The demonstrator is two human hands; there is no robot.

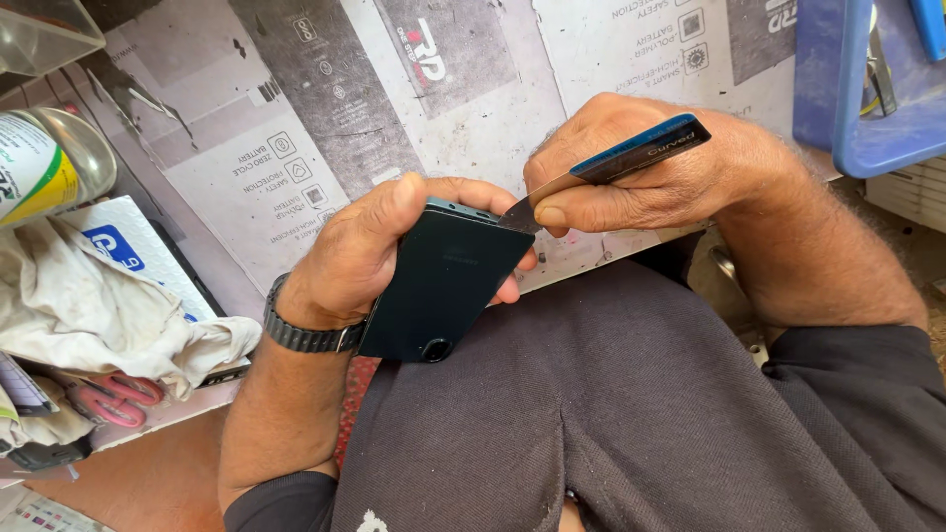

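Left hand [365, 246] grips a dark phone [443, 281] (back up); right hand [641, 172] pinches a thin blade [631, 153].

phone [443, 281]: dark green | tray [838, 108]: blue | cloth [89, 305]: off-white | scissors [113, 399]: pink handles | watch [301, 335]: black

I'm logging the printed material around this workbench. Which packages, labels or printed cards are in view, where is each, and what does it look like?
Flattened cartons: cover the bench top, grey and white panels with small icons.
White box: left, under a rag, with a blue emblem.
Can: far left, on its side, white, green and yellow label.
Card: in the right hand, blue and black, wedged at the dark phone held by the left hand.
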